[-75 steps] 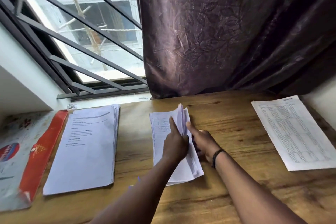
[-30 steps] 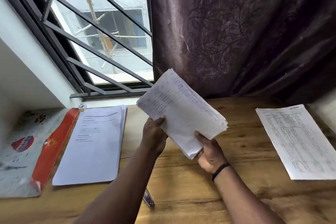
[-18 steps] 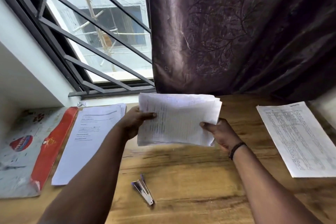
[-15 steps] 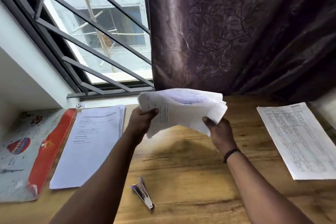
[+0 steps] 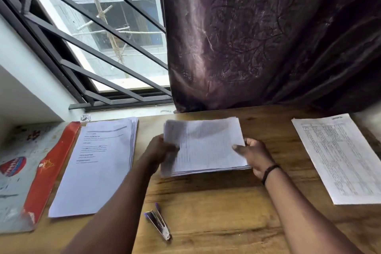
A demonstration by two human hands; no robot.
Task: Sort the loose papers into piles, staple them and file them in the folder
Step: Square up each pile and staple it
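**Both hands grip a stack of papers over the desk**

The left hand (image 5: 158, 151) grips the left edge of a thick stack of white, line-printed papers (image 5: 206, 146), its fingers curled round that edge. The right hand (image 5: 254, 156) grips the stack's right edge, with the thumb lying on the top sheet and the fingers underneath; a black band sits on that wrist. The stack is turned sideways between the two hands, roughly level and blurred, and whether its near edge touches the wooden desk (image 5: 216, 208) cannot be told.

Nearer the person than the left hand, a small silver stapler with purple trim (image 5: 158, 224) lies on the desk, apart from the stack. Left of the left hand lies a second pile of white printed papers (image 5: 97, 165), flat on the desk. Further left, just beside that pile, lies a grey folder with a red flap (image 5: 41, 173).

Well to the right of the right hand, a single white sheet printed with a table (image 5: 342, 157) lies flat on the desk. Beyond both hands hangs a dark purple patterned curtain (image 5: 268, 37), with a barred window (image 5: 99, 37) to its left.
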